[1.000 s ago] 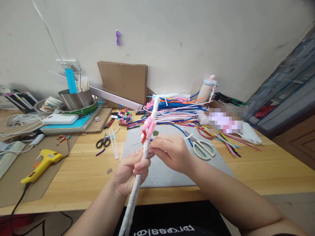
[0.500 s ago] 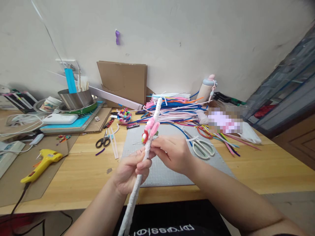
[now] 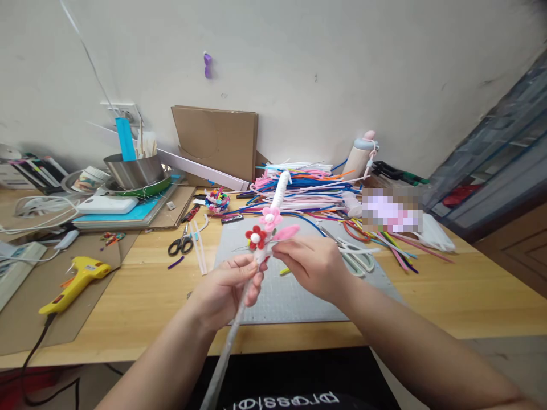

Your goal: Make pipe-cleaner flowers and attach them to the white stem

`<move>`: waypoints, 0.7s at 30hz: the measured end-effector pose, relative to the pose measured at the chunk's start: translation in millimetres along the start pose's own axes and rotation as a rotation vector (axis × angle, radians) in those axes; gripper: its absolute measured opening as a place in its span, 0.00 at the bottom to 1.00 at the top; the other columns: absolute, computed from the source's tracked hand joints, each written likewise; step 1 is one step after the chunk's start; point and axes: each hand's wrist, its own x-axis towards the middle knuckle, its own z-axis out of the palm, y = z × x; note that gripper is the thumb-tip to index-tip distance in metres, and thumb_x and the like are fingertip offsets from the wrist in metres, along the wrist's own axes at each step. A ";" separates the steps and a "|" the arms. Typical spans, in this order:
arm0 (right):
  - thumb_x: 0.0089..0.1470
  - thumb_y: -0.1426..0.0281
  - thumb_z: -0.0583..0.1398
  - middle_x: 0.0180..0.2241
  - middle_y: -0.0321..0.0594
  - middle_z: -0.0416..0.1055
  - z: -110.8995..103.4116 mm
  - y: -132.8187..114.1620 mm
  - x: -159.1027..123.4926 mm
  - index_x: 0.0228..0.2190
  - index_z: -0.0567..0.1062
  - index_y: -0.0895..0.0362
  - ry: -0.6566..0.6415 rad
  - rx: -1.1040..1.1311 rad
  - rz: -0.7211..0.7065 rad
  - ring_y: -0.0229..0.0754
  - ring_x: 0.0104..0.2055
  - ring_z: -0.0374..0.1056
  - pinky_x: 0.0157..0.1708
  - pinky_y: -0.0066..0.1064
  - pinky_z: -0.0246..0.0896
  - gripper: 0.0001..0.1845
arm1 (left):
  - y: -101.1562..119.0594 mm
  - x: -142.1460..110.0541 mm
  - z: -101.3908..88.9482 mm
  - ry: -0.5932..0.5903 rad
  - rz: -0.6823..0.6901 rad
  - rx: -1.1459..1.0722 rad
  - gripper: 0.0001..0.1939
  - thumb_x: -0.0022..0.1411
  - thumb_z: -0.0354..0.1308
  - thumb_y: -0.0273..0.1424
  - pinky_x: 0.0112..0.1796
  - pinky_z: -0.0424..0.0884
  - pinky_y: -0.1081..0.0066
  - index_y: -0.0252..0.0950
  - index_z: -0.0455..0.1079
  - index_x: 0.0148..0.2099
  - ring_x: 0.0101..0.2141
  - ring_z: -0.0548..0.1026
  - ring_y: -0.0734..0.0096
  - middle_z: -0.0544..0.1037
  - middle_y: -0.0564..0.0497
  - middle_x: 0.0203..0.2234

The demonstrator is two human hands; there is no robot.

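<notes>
At frame centre, we grip the white rod with the left hand, below its red flower; the right hand bends beside the rod, its grip indeterminable.

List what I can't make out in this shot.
All in the head view:
- Stem: lower end cut off by the bottom edge; part covered by the left hand.
- White strip: left end hidden by the right hand.
- Large scissors: partly hidden by the right hand and white strip.
- Patch: pixelated, contents unreadable.
</notes>
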 end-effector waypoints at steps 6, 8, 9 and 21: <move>0.55 0.74 0.54 0.23 0.35 0.68 -27.4 -17.1 -8.5 0.31 0.73 0.58 -0.162 -0.244 -0.073 0.37 0.25 0.61 0.24 0.31 0.47 0.07 | 8.0 -1.1 4.4 0.225 0.240 0.392 0.09 0.52 0.59 0.33 0.15 0.58 0.81 0.32 0.67 0.28 0.14 0.66 0.82 0.70 0.55 0.17; 0.54 0.74 0.54 0.21 0.35 0.66 -37.9 -27.8 -7.5 0.31 0.73 0.58 -0.205 -0.305 -0.164 0.37 0.23 0.57 0.23 0.32 0.43 0.08 | 8.1 -1.9 9.2 0.267 0.268 0.591 0.10 0.53 0.57 0.34 0.16 0.59 0.79 0.32 0.66 0.26 0.14 0.66 0.80 0.68 0.56 0.16; 0.55 0.74 0.54 0.21 0.35 0.65 -42.8 -32.9 -6.0 0.31 0.73 0.58 -0.228 -0.330 -0.212 0.37 0.23 0.56 0.22 0.32 0.42 0.08 | 7.4 -2.6 11.8 0.282 0.273 0.702 0.11 0.54 0.56 0.35 0.17 0.60 0.77 0.33 0.66 0.25 0.14 0.66 0.79 0.68 0.56 0.15; 0.49 0.75 0.57 0.21 0.32 0.68 -72.1 -23.8 80.9 0.23 0.74 0.56 -0.835 -0.024 -0.322 0.32 0.23 0.57 0.22 0.27 0.43 0.07 | -11.3 -29.5 39.8 0.035 0.598 1.606 0.09 0.56 0.50 0.23 0.27 0.60 0.74 0.35 0.69 0.27 0.24 0.69 0.74 0.73 0.52 0.21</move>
